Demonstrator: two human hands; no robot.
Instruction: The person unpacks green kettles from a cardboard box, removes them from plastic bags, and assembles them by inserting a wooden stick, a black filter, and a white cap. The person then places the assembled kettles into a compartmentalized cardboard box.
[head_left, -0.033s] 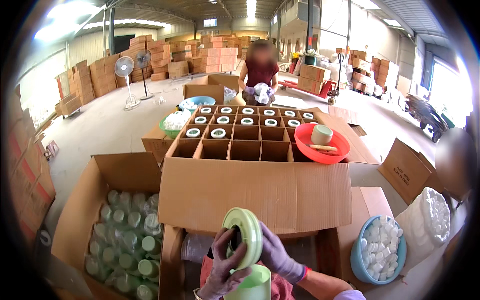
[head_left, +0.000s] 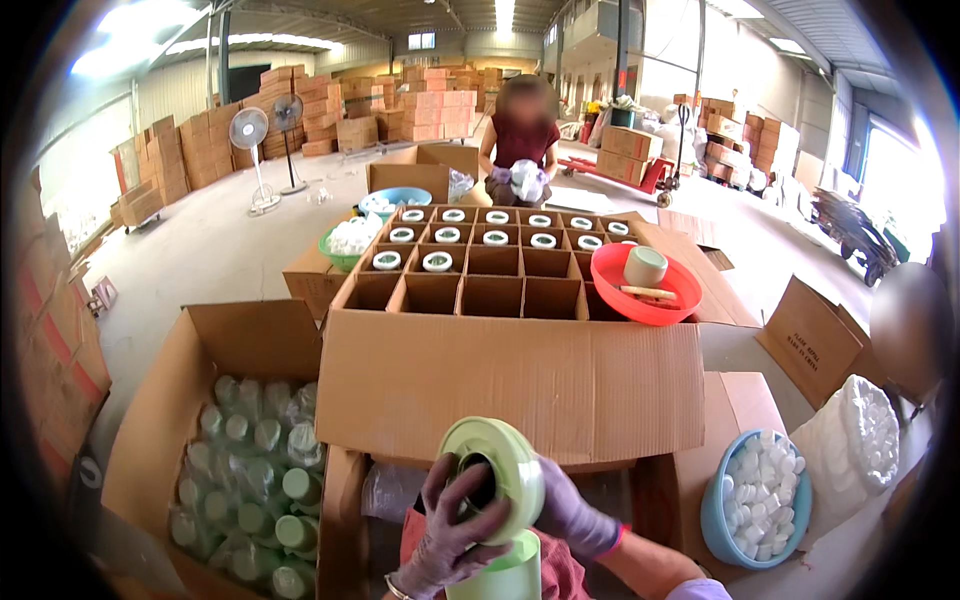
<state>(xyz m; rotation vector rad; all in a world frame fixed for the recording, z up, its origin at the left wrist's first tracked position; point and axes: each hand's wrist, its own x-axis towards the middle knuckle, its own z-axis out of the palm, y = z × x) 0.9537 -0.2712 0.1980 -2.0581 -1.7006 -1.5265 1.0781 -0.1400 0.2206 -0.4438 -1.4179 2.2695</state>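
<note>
A round, pale green ring-shaped part [head_left: 522,478] with a stepped rim and a dark central hole is held tilted between my gloved hands. My left hand [head_left: 450,530] grips it from the left, fingers over the front and at the hole. From the right, my right hand [head_left: 578,515] holds its back edge, with the fingertips hidden behind it. Just below stands an open pale green cylinder [head_left: 510,572], close to my lap; its lower part is cut off by the frame edge. My left fingers are near its rim, and I cannot tell whether they touch it.
Ahead, a divided carton [head_left: 510,380] holds several white-rimmed containers. On its right corner sits a red basin [head_left: 655,312] with a green cup [head_left: 645,267]. Bagged green containers [head_left: 250,470] fill a box at left. A blue basin [head_left: 712,510] of white caps stands right. A person [head_left: 520,150] sits beyond.
The ring-shaped part has turned slightly to face me more. My right hand has shifted a little to the right and further behind it.
</note>
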